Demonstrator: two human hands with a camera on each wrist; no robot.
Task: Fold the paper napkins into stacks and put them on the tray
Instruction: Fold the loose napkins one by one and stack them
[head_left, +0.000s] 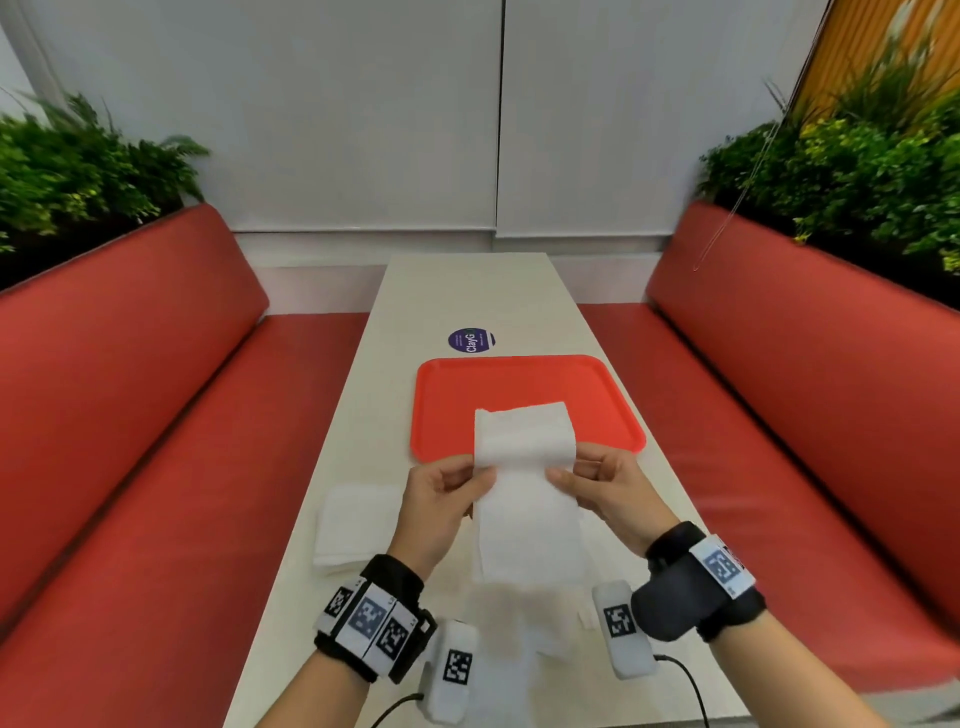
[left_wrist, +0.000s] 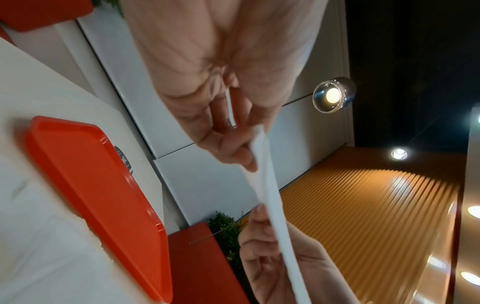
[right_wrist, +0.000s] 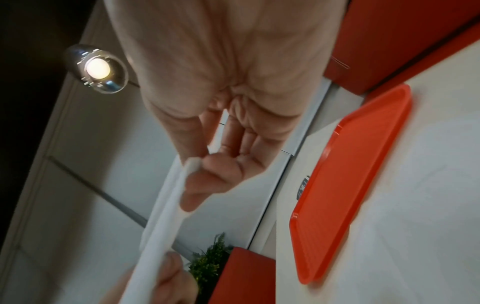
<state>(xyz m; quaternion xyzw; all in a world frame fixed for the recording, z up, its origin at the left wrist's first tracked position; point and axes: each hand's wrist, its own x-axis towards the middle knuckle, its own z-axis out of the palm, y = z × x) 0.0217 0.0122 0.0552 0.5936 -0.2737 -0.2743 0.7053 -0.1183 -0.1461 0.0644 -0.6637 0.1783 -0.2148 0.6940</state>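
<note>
Both hands held one white paper napkin (head_left: 524, 467) up above the surface (head_left: 483, 291), in front of the near edge of the red tray (head_left: 519, 379). The left hand (head_left: 441, 499) pinched the napkin's left edge between thumb and fingers, and the right hand (head_left: 602, 488) pinched its right edge the same way, at about the level of a fold: the upper part of the napkin bent over away from the person toward 12 o'clock, while the lower part hung down toward 6 o'clock. In the left wrist view the napkin (left_wrist: 270, 197) showed edge-on as a thin white strip running between the two hands. The tray lay flat on the surface with nothing resting on it. A pile of white napkins (head_left: 353, 525) lay on the surface at about 9 o'clock from the hands, and a round dark sticker (head_left: 471, 340) sat just beyond the tray's far edge.
</note>
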